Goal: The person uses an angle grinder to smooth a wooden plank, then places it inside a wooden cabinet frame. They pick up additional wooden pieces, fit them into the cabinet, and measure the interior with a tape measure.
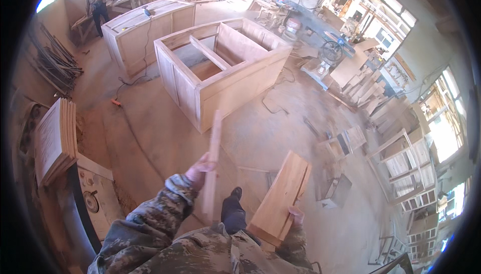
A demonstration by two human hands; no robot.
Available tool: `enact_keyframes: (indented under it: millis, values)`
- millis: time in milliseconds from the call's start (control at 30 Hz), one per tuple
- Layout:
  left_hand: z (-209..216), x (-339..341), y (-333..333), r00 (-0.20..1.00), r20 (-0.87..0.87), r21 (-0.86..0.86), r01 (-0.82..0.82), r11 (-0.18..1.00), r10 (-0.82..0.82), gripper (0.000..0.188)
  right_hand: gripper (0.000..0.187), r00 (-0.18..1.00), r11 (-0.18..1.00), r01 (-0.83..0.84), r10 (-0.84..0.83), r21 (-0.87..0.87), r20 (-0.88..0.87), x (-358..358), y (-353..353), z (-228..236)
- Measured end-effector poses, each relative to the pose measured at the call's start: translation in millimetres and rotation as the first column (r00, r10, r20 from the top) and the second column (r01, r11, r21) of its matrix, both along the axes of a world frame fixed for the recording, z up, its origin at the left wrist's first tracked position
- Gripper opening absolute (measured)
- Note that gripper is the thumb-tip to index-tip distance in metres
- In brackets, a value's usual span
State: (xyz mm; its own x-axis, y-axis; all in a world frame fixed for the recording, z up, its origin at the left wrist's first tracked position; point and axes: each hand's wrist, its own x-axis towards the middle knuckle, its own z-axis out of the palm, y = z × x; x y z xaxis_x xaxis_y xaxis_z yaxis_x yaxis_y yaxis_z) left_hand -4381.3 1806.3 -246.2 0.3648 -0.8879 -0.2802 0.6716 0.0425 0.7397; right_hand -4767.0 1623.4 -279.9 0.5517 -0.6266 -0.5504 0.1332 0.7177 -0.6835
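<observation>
Left hand [199, 168] pinching a long thin wood strip [213, 161], right hand [295, 217] gripping a stack of boards [280, 198] at frame bottom, honestly that strip could clip the open cabinet frame [220, 68] mid-frame, or the stack could slide loose.

**Hidden, Cut Off or Unclear**

The left hand [200, 168] shows only its back and thumb; its fingers lie behind the narrow wooden strip [212, 161], whose upper half is smeared by motion blur. The right hand [296, 216] is mostly covered by the stack of boards [280, 199], with just the fingertips showing over the edge. One dark shoe [233, 207] shows; the other foot is hidden. The distant person [95, 3] at the far bench is too small to make out. The windows [443, 133] are glared white.
</observation>
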Motion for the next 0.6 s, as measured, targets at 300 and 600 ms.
enact_keyframes:
  millis: [300, 600]
  values:
    - [-12, 161, 14, 0.926, 0.154, 0.213, -0.373, 0.903, 0.345, 0.08, 0.067, 0.992, 0.996, -0.011, -0.001, 0.093, 0.126, 254, -249, 15]
    - [-45, 229, -65, 0.661, 0.132, 0.423, -0.711, 0.561, 0.739, 0.075, 0.057, 0.954, 0.979, -0.122, 0.07, 0.163, 0.291, 611, -464, 21]
